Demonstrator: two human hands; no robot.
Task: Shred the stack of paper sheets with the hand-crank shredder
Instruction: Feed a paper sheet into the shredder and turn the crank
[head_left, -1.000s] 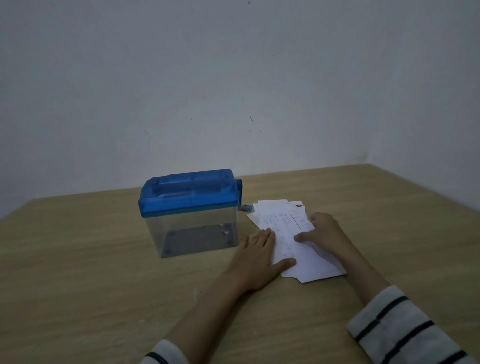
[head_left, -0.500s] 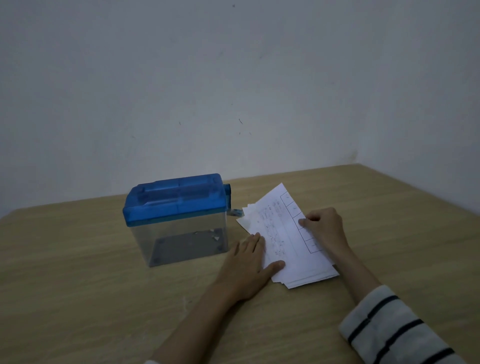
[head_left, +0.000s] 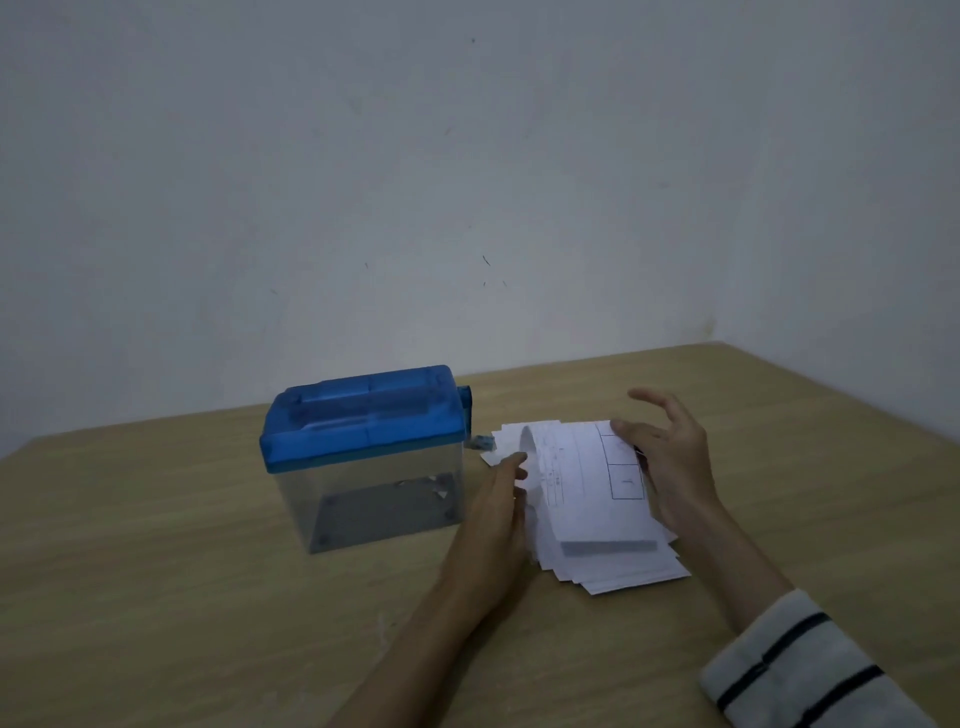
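Note:
The hand-crank shredder (head_left: 363, 415) has a blue lid over a clear bin (head_left: 374, 499) and stands left of centre on the wooden table (head_left: 156, 571). Its crank (head_left: 466, 400) sticks out on the right side. To its right lies the fanned stack of white paper sheets (head_left: 623, 569). One printed top sheet (head_left: 582, 478) is raised off the stack and curls at its left edge. My left hand (head_left: 498, 514) holds that left edge. My right hand (head_left: 670, 467) hovers at the sheet's right edge with fingers spread, its thumb touching the paper.
A few small paper scraps lie on the bin's floor (head_left: 441, 491). The table meets grey walls at the back and at the right, forming a corner (head_left: 719, 340). My striped sleeve (head_left: 795, 670) is at the lower right.
The top sheet has come up off the stack and curled. My left hand moved from flat on the stack to the sheet's left edge. My right hand loosened its pinch and spread its fingers.

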